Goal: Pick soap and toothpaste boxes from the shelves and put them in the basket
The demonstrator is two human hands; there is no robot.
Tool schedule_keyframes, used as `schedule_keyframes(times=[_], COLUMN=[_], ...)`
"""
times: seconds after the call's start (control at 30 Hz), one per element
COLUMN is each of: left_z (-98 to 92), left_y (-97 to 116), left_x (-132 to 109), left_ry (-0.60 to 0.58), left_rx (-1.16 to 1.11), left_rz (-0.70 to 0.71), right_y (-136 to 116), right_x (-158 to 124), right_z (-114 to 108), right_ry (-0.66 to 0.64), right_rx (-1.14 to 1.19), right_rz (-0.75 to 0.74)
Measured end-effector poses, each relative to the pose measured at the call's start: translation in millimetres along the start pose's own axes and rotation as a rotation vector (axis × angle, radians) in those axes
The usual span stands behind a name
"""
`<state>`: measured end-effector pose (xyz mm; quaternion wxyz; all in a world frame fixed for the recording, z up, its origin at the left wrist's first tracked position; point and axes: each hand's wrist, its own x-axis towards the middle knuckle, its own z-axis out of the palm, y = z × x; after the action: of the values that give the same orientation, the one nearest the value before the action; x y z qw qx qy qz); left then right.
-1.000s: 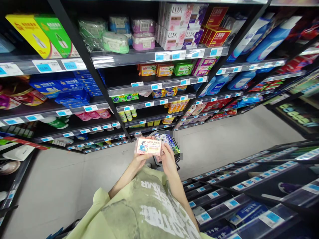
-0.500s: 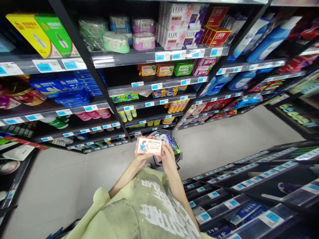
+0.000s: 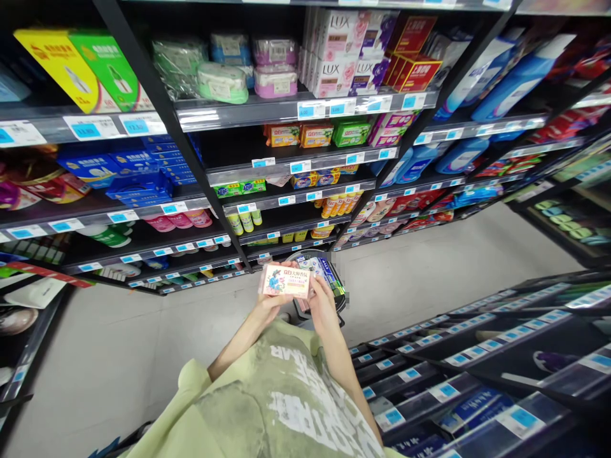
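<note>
A pale pink and white soap pack [image 3: 287, 281] with printed lettering and a blue figure is held level in front of my body, its broad face turned up to me. My left hand [image 3: 270, 305] grips its left end, with the thumb along the lower edge. On the right end, the fingers of my right hand [image 3: 323, 301] are closed, so both hands hold the one pack. Just beyond and below sits a dark basket [image 3: 342, 310] with several packaged goods [image 3: 324, 270] in it, partly hidden by my right hand and the pack.
Ahead stands a shelf unit [image 3: 305, 114] with boxed LUX soap [image 3: 337, 77], wrapped laundry soaps [image 3: 315, 135] and soap boxes [image 3: 228, 83]. Blue bottles [image 3: 515, 79] fill shelves to the right. Another shelf row [image 3: 477, 369] runs close on my right. Grey floor [image 3: 405, 273] lies between.
Both hands keep the soap pack in nearly the same place. The view has shifted very slightly; nothing was taken up or let go.
</note>
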<state>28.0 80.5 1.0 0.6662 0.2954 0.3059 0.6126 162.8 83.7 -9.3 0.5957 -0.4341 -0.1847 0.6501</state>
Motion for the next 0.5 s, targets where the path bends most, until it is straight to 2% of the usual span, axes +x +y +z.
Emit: schedule_keyframes(times=[0.5], left_z=[-2.5], left_y=[-1.2], left_x=[0.1], left_ry=[0.026], left_rx=[0.042], left_rz=[-0.002], right_y=[1.1], right_x=[-0.8], right_z=[-0.4], right_ry=[-0.012], right_rx=[-0.020], right_rz=[0.024])
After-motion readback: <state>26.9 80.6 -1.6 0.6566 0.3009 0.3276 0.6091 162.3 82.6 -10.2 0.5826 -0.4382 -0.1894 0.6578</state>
